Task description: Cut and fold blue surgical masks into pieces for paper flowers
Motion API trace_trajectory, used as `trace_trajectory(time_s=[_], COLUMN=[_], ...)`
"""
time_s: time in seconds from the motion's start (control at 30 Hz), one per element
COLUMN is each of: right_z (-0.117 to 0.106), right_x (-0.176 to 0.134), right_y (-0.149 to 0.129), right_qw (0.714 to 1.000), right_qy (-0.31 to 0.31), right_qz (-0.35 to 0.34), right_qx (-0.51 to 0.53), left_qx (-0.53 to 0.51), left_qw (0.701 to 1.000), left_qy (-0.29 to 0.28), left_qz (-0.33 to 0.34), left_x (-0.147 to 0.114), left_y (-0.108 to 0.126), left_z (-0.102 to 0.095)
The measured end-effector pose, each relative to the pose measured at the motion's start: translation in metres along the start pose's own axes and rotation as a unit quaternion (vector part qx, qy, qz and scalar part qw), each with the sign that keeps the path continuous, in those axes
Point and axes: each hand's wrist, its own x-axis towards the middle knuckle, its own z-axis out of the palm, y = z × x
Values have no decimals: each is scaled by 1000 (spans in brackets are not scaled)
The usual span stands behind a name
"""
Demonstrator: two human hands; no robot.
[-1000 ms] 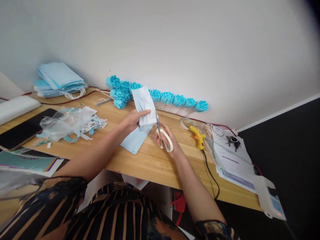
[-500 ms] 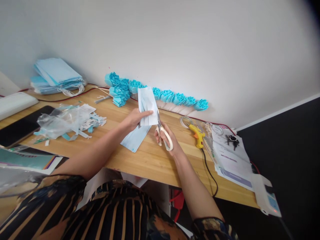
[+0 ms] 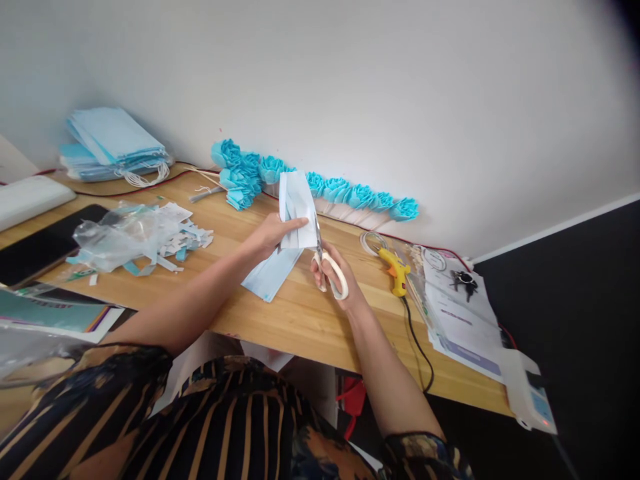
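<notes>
pale blue and white sheet (image 3: 297, 193), scissors with white handles (image 3: 343, 283), bright blue flowers (image 3: 337, 191), yellow and orange glue gun (image 3: 396, 271), black shirt with tan stripes (image 3: 236, 427)

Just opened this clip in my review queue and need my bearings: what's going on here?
A person works at a wooden table. The left hand pinches a pale blue pleated sheet, and the right hand holds white-handled scissors, their blades along the sheet's right edge. Another blue sheet lies on the table below. Blue flowers line the wall, a yellow glue gun lies to the right, and cut scraps lie to the left.
</notes>
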Motion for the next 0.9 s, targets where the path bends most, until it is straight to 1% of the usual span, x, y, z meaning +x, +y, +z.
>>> trace_trajectory(time_s=[0.1,0.33,0.53,0.9], right_z=[0,-1,1,-2], right_x=[0,-1,-1,3], right_y=[0,1,-1,6], right_qw=[1000,1000,1000,999], right_qy=[1,-16,-2,13], right_qz=[-1,-19,-12,-4], right_qx=[0,7,8,32], left_qx=[-8,-4,-17,-13], left_qw=[1000,1000,1000,1000], left_qy=[-4,-3,0,0], left_qz=[1,5,0,-1], left_x=[-1,-1,-2,-1], left_y=[1,2,4,3], left_z=[1,0,2,0])
